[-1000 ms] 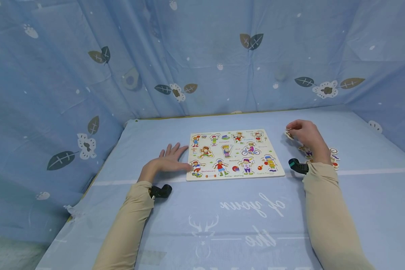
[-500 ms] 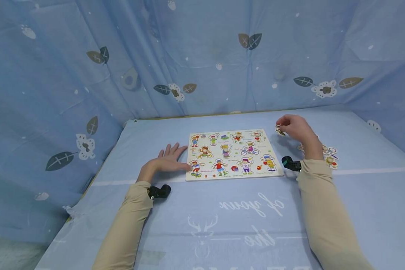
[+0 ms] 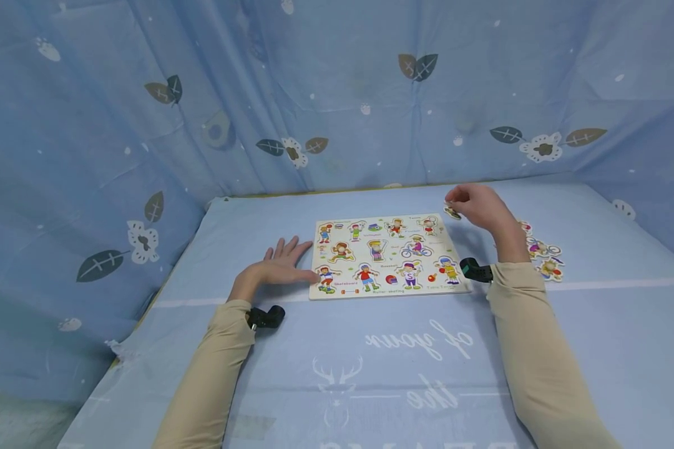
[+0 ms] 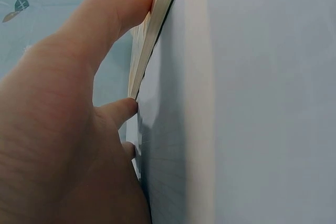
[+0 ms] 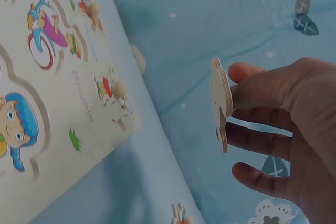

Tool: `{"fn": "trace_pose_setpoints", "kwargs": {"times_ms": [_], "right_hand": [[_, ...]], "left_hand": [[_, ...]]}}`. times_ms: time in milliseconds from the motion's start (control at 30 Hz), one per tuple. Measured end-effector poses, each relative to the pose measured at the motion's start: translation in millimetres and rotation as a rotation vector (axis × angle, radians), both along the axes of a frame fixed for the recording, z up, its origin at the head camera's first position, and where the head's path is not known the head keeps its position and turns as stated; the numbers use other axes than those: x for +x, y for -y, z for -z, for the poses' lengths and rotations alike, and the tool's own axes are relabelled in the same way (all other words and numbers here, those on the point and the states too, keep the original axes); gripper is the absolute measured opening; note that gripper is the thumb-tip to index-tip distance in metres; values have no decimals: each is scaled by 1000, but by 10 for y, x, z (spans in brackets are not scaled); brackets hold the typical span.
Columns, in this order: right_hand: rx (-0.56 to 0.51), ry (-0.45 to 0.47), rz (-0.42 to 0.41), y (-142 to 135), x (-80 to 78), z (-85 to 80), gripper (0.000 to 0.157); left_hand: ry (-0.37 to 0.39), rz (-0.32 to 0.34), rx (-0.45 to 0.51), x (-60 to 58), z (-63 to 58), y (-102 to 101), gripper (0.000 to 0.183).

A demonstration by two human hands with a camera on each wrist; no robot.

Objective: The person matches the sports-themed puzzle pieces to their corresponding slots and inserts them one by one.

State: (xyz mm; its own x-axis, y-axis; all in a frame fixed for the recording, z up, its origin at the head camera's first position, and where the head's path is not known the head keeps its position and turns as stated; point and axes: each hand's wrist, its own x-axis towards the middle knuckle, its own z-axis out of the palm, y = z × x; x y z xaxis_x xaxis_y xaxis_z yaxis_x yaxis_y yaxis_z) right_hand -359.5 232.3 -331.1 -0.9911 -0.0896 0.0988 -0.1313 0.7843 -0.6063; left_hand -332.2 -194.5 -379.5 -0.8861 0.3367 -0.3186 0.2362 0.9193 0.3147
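A wooden puzzle board [image 3: 359, 262] printed with cartoon children playing sports lies on the table. My left hand [image 3: 275, 269] is spread at its near left corner, the thumb on top of the board. In the left wrist view, another fingertip [image 4: 128, 106] sits right at the board's edge [image 4: 152, 35]. Beyond the board's far right corner, my right hand [image 3: 485, 211] pinches a flat wooden puzzle piece [image 3: 452, 212] between thumb and fingers. The right wrist view shows that puzzle piece [image 5: 220, 108] edge-on, raised beside the board, its printed face hidden.
Several loose puzzle pieces [image 3: 549, 268] lie in a heap right of the board, partly behind the right forearm. A patterned blue cloth [image 3: 410, 349] covers the table. Blue curtains [image 3: 365, 87] hang along the back and sides. Each wrist carries a small black camera [image 3: 268, 317].
My right hand has moved left and farther back with the puzzle piece, from beside the heap to near the board's far right corner. The left hand has stayed in place.
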Motion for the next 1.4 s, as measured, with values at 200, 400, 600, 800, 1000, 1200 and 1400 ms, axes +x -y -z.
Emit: {"fn": "trace_pose_setpoints", "kwargs": {"times_ms": [200, 400, 600, 800, 1000, 1200, 1400], "right_hand": [[3, -26, -36, 134, 19, -97, 23], [22, -56, -71, 241, 38, -188, 24], [60, -114, -101, 341, 81, -289, 23], [115, -226, -166, 539, 107, -355, 19], [190, -275, -218, 790, 125, -363, 17], [258, -315, -272, 1028, 167, -344, 16], [313, -400, -328, 1264, 189, -247, 16]], "left_hand": [[2, 8, 1, -24, 3, 13, 102], [9, 14, 5, -26, -1, 22, 100], [12, 13, 7, -7, -16, 15, 98], [19, 15, 3, -5, -13, 11, 98], [21, 15, -2, -15, -14, 4, 98], [23, 9, -5, -29, -4, 2, 98], [19, 5, -2, -32, 3, 11, 96]]}}
